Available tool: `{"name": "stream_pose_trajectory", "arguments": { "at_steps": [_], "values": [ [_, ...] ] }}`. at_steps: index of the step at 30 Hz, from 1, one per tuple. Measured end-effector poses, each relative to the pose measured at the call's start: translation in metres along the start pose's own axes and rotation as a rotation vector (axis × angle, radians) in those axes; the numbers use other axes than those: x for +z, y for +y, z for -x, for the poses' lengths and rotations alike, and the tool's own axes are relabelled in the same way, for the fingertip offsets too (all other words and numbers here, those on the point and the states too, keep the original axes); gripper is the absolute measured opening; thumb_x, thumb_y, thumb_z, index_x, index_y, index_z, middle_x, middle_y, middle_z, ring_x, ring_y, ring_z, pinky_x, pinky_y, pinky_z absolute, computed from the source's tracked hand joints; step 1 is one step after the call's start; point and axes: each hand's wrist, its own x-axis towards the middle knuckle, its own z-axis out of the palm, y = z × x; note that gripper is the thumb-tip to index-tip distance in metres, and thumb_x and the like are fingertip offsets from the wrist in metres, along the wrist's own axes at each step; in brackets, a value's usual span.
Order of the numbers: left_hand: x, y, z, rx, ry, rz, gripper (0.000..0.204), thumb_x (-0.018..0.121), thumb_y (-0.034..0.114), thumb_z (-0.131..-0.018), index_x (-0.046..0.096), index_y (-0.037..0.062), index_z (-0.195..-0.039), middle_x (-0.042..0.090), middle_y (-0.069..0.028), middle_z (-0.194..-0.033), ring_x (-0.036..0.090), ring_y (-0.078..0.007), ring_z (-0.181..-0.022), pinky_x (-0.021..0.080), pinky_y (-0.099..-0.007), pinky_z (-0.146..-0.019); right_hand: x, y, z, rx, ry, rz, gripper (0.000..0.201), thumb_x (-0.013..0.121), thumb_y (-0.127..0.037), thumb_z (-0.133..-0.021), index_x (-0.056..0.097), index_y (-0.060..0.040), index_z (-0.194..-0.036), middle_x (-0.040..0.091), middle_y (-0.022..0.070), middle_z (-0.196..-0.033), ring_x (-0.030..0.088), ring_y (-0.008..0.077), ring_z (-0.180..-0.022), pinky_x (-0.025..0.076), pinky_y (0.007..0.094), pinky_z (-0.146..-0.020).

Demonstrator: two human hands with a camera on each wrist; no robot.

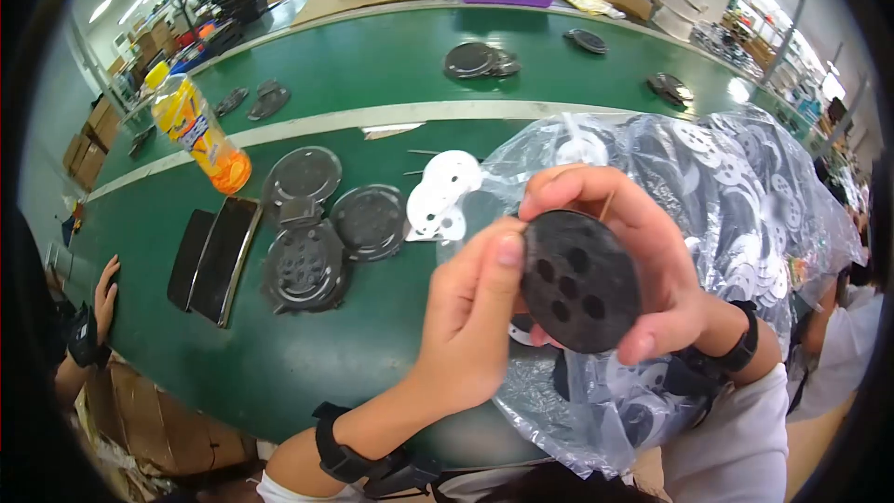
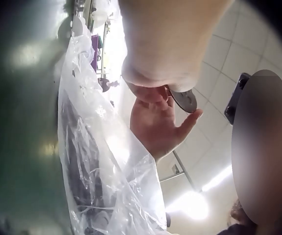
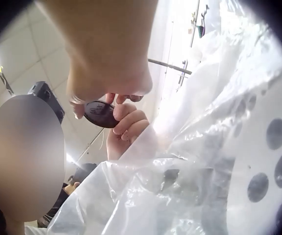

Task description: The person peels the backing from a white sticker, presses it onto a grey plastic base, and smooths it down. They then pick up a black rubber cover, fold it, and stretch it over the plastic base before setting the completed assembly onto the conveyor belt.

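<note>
Both hands hold up a black round disc (image 1: 582, 279) with several dark holes through its face. My left hand (image 1: 466, 317) pinches its left edge between thumb and bent fingers. The right hand (image 1: 666, 261) grips it from the far side, fingers curled behind it and thumb at the lower right rim. In the right wrist view the disc (image 3: 100, 113) shows its other side, tilted between the fingers. Below and behind the hands lies a clear plastic bag (image 1: 745, 186) of white and dark discs with holes. White perforated discs (image 1: 442, 188) are stacked just left of the bag.
Black round parts (image 1: 303, 265) lie clustered on the green table (image 1: 391, 382). Left of them are two dark rectangular pieces (image 1: 223, 261) and an orange drink bottle (image 1: 200, 130). More dark parts (image 1: 480, 61) sit farther back. Another person's hand (image 1: 106, 298) rests at the left edge.
</note>
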Motion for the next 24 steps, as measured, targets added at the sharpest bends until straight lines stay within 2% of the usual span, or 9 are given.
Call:
{"name": "stream_pose_trajectory", "arguments": {
  "at_steps": [5,11,13,15,16,18,20,22,24],
  "values": [
    [0.003,0.001,0.0,-0.119,-0.021,0.151,0.04,0.029,0.035,-0.095,0.046,0.0007,-0.107,0.055,-0.0041,-0.076,0.054,-0.0099,-0.058,0.04,-0.0202,-0.05,-0.008,-0.003,-0.004,0.056,-0.132,0.06,0.098,0.072,-0.06,-0.056,0.04,0.0081,-0.119,0.034,0.0199,-0.121,0.041,0.0247,-0.109,0.04,0.0328,-0.087],
    [-0.013,-0.002,-0.009,-0.285,-0.117,0.245,0.042,0.03,0.037,-0.095,0.05,0.0006,-0.098,0.057,-0.0064,-0.075,0.054,-0.011,-0.056,0.04,-0.0205,-0.049,-0.016,0.002,-0.004,0.039,-0.059,0.141,0.088,0.07,-0.058,-0.061,0.042,0.0047,-0.115,0.038,0.0189,-0.118,0.041,0.0226,-0.108,0.032,0.0316,-0.092],
    [-0.024,0.008,-0.017,-0.124,0.04,-0.064,0.041,0.032,0.034,-0.094,0.055,0.0006,-0.086,0.058,-0.0056,-0.07,0.054,-0.0103,-0.055,0.039,-0.0205,-0.049,-0.019,0.001,-0.002,0.076,0.006,0.129,0.078,0.07,-0.055,-0.063,0.045,0.0023,-0.111,0.046,0.016,-0.11,0.045,0.0219,-0.105,0.035,0.0321,-0.09],
    [-0.038,0.024,-0.027,0.204,0.207,-0.77,0.034,0.044,0.031,-0.089,0.055,0.0005,-0.077,0.058,-0.0049,-0.07,0.055,-0.0129,-0.058,0.04,-0.0213,-0.051,-0.016,-0.005,-0.003,0.108,0.001,0.019,0.069,0.069,-0.04,-0.068,0.042,0.0029,-0.115,0.046,0.0099,-0.107,0.042,0.0155,-0.096,0.034,0.0276,-0.084],
    [-0.051,0.036,-0.031,0.254,0.269,-1.082,0.026,0.052,0.025,-0.085,0.054,-0.0006,-0.079,0.058,-0.0064,-0.069,0.056,-0.0137,-0.059,0.042,-0.0232,-0.055,-0.015,-0.008,-0.003,0.141,-0.012,-0.106,0.062,0.068,-0.025,-0.072,0.04,0.0035,-0.12,0.045,0.0037,-0.104,0.039,0.0092,-0.087,0.033,0.0232,-0.079],
    [-0.063,0.055,-0.025,0.25,0.547,-1.82,0.036,0.065,0.032,-0.073,0.053,-0.0013,-0.084,0.059,-0.0149,-0.08,0.059,-0.0263,-0.072,0.046,-0.0347,-0.063,-0.028,0.0,-0.002,0.099,-0.085,-0.053,0.055,0.064,-0.021,-0.076,0.04,0.0037,-0.119,0.046,0.0048,-0.105,0.042,0.009,-0.09,0.035,0.0232,-0.08],
    [-0.08,0.07,-0.012,-0.269,0.605,-2.109,0.058,0.071,0.042,-0.062,0.052,-0.0014,-0.094,0.059,-0.0196,-0.089,0.058,-0.032,-0.083,0.046,-0.0384,-0.069,-0.027,0.003,-0.004,0.084,-0.131,-0.034,0.053,0.064,-0.023,-0.078,0.041,0.0038,-0.118,0.049,0.0064,-0.107,0.046,0.0104,-0.093,0.038,0.0245,-0.082],
    [-0.098,0.075,-0.006,-0.414,0.479,-2.06,0.066,0.072,0.044,-0.057,0.05,-0.0026,-0.099,0.059,-0.0215,-0.092,0.058,-0.0325,-0.086,0.046,-0.038,-0.072,-0.017,-0.001,-0.005,0.14,-0.129,-0.133,0.05,0.062,-0.023,-0.079,0.042,0.0038,-0.116,0.052,0.0068,-0.105,0.049,0.0112,-0.095,0.039,0.0257,-0.083],
    [-0.106,0.076,-0.005,-0.558,0.359,-2.008,0.075,0.073,0.046,-0.053,0.049,-0.0037,-0.104,0.058,-0.0233,-0.094,0.058,-0.0331,-0.088,0.045,-0.0377,-0.074,-0.011,0.0,-0.008,0.154,-0.019,0.024,0.059,0.063,-0.044,-0.072,0.049,0.0024,-0.105,0.051,0.0125,-0.095,0.048,0.0171,-0.088,0.037,0.0279,-0.078]
  ]
}}
